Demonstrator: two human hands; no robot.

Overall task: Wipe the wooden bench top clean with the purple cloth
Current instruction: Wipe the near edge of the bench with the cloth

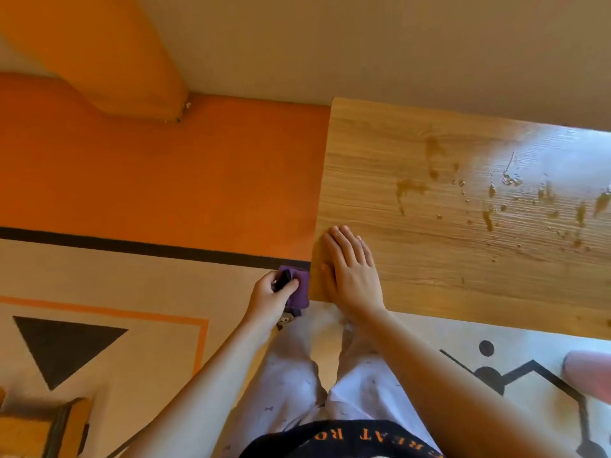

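Note:
The wooden bench top (pixel 446 266) fills the right half of the head view. Brown spill marks and droplets (pixel 489 206) are scattered over its middle and right part. My right hand (pixel 350 272) lies flat, fingers straight, on the bench's near left corner. My left hand (pixel 269 297) is just off the bench's left end and grips the bunched purple cloth (pixel 299 289), which hangs beside the bench edge above the floor.
An orange and beige rug with black lines and a black triangle (pixel 62 345) covers the floor. An orange cushion or sofa (pixel 109 54) lies at the upper left. A beige wall runs behind the bench. A wooden item (pixel 39 428) sits at the lower left corner.

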